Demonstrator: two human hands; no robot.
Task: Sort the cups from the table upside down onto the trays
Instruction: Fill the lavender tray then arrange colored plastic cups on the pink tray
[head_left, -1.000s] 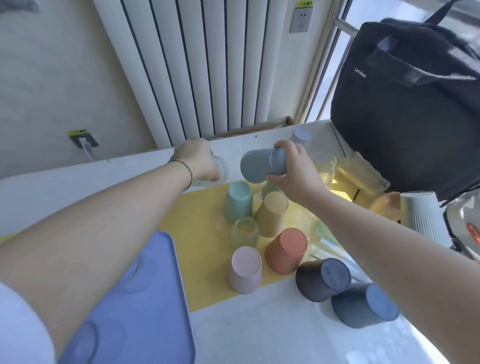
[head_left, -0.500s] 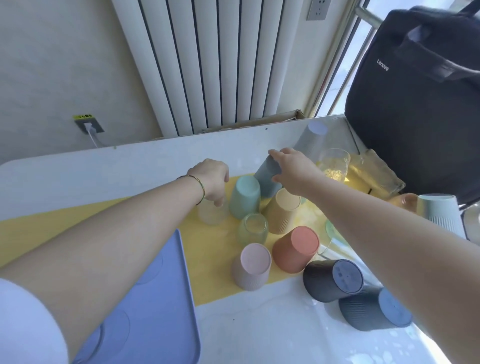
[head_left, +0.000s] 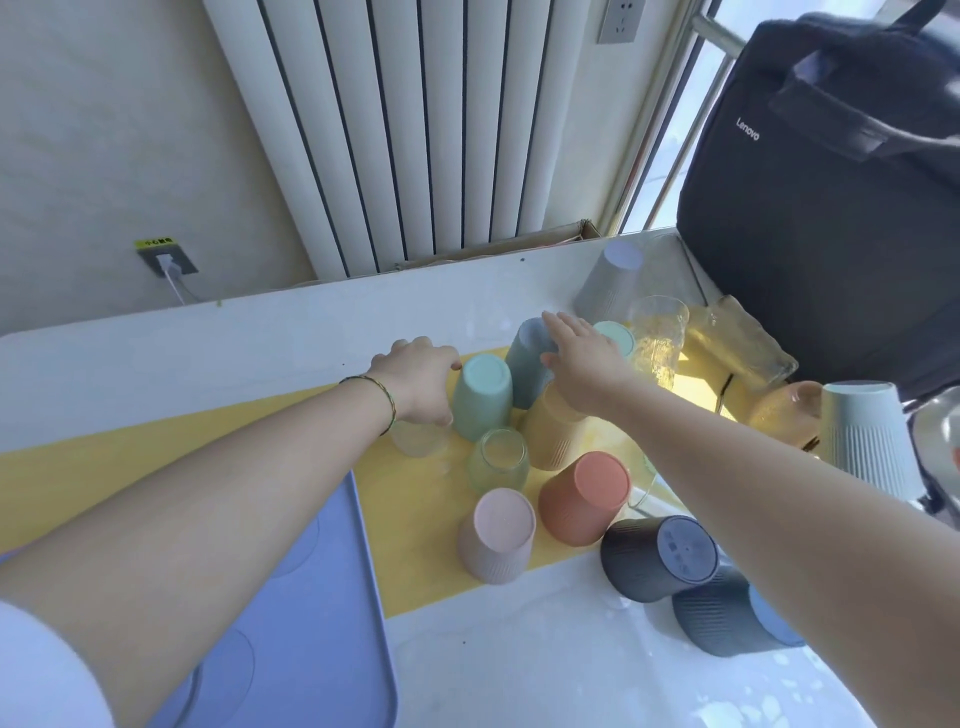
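Most of the cups stand mouth-down in a tight cluster on the yellow tray (head_left: 218, 441) in the middle of the tabletop (head_left: 519, 675), while the blue tray (head_left: 322, 597) at the near left shows only faint outlines of clear glasses. The left hand (head_left: 423, 384) reaches far across and closes from above over a clear glass (head_left: 418, 441) standing inverted on the yellow tray, just left of the teal cup (head_left: 483, 397); its grip looks wrapped on that glass, though the fingers are partly hidden. The right hand (head_left: 584, 364) is flat and spread, palm down, its grip slack and holding nothing, resting on or just above the slate-blue cup (head_left: 527, 358) at the far side of the cluster. The ribbed plastic cups, such as the pink cup (head_left: 498, 535) and the orange cup (head_left: 584, 496), probably weigh little and tip easily, so a hold round the side wall near the closed base would suit them. The glasses, like the green glass (head_left: 498, 460), seem heavier, smooth and breakable, and call for a firmer hold round the body and a soft set-down. Both forearms stretch out nearly straight from the near edge, wrists bent slightly downward. Two dark cups (head_left: 660, 558) lie on their sides at the near right, still to be turned over.
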